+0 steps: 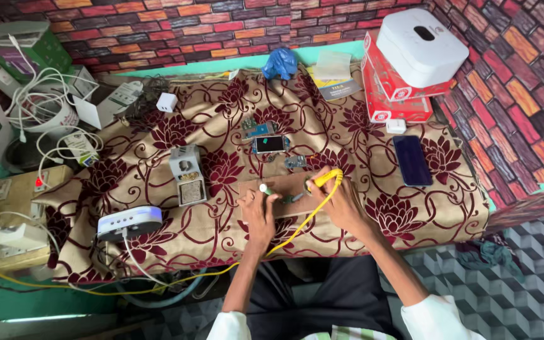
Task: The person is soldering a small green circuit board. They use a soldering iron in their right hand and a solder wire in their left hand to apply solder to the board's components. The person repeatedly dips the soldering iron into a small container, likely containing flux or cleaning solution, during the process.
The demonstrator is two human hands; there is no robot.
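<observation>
Your right hand (341, 204) is closed around a yellow-handled soldering iron (326, 179), fingers wrapped on the grip, with its yellow cord running down off the front edge of the table. The iron's tip points left toward a small circuit board (289, 198) that lies on a brown rectangular work mat (284, 187), between your two hands. Your left hand (258, 211) is curled shut on a slim green-and-white pen-shaped tool (267, 189), held just beside that small board; whether the tool touches the board is too small to tell.

The mat sits on a table covered with a beige cloth patterned with maroon flowers (158, 164). Beyond the mat lies a small phone with a dark screen (269, 144), and well to the right a dark blue smartphone (412, 160) lies flat. To the left stands a grey box-shaped tool holder (187, 173), and nearer the front edge a white oblong device with a blue rim (129, 222).
</observation>
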